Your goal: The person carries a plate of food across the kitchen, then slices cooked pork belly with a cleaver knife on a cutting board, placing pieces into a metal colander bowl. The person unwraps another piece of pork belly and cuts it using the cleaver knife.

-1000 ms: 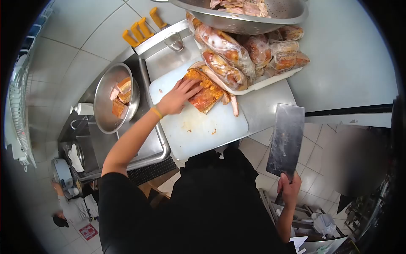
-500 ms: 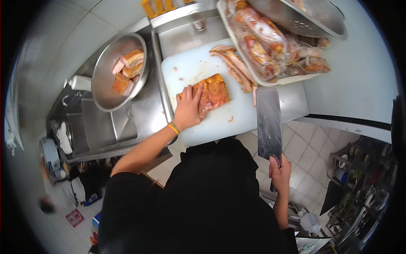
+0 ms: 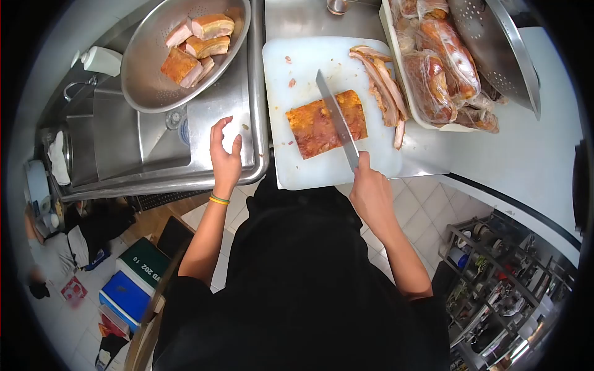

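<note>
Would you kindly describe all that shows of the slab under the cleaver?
The slab of meat is roughly rectangular with a mottled orange-brown top, yellower along its far edge. It lies flat on the white cutting board, the cleaver crossing it right of its middle; whether the blade has cut in is unclear.

The left hand (image 3: 226,162) has released the meat (image 3: 310,130), and the cleaver (image 3: 337,117) (now edge-on) is over it, beyond the right fingers (image 3: 364,162).

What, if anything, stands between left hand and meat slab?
Nothing visible blocks the left hand; only the metal sink rim and cutting board edge lie before the slab. The cleaver crosses the slab's right half.
</note>
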Available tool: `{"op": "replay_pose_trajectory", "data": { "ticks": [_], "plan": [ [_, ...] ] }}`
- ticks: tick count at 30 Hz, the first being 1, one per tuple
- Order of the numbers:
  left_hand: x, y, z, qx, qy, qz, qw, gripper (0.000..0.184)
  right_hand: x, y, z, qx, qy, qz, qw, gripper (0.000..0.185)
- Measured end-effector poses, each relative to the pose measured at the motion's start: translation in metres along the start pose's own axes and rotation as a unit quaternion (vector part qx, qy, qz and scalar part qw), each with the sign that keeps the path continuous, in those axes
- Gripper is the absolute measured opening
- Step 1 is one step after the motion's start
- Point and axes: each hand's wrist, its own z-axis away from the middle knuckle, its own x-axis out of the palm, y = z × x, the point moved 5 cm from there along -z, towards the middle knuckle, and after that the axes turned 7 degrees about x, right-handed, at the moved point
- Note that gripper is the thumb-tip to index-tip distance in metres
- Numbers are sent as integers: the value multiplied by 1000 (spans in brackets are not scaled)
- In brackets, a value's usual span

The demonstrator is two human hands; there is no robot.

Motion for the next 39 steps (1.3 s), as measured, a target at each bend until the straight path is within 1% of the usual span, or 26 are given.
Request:
{"op": "replay_pose_trajectory", "data": {
  "ticks": [2,4,5,7,8,13,16,18,19,21,22,24,27,31,35,39],
  "plan": [
    [-3,2,0,-11,1,1,1000,45,0,-4,-1,-8,4,7,1000,34],
    [7,11,1,-6,-35,29,999,39,0,-7,0,-14,9,11,1000,35],
    [12,14,2,-6,-35,30,999,39,0,-6,0,-6,5,14,1000,35],
    [28,31,2,87,-81,28,993,34,-2,-6,0,2,2,16,1000,35],
    [34,37,3,76,-87,52,992,31,-5,-8,2,4,0,12,1000,35],
    [43,37,8,74,-111,52,990,31,-6,-20,8,5,-10,-5,1000,36],
    [39,32,10,70,-110,37,991,33,12,-11,1,19,-38,13,999,36],
    [38,37,9,85,-142,9,986,43,11,-9,0,16,-30,8,999,36],
    [37,42,7,85,-142,8,986,43,10,-11,0,15,-30,8,999,36],
    [47,63,3,176,-188,-76,963,54,8,-16,3,24,-39,20,999,35],
    [53,65,2,175,-186,-76,964,54,9,-16,3,22,-40,21,999,35],
    [71,69,1,202,-263,-82,940,64,12,-13,4,30,-36,11,999,36],
    [88,61,4,203,-273,-94,936,67,16,-10,6,25,-21,0,999,37],
    [89,57,7,201,-271,-101,936,67,9,-12,0,17,-11,-10,1000,38],
    [89,59,6,195,-265,-93,940,66,-12,-23,-5,12,-30,13,999,37],
    [89,57,6,188,-263,-87,942,66,2,-17,-1,24,-44,5,999,37]
  ]
}}
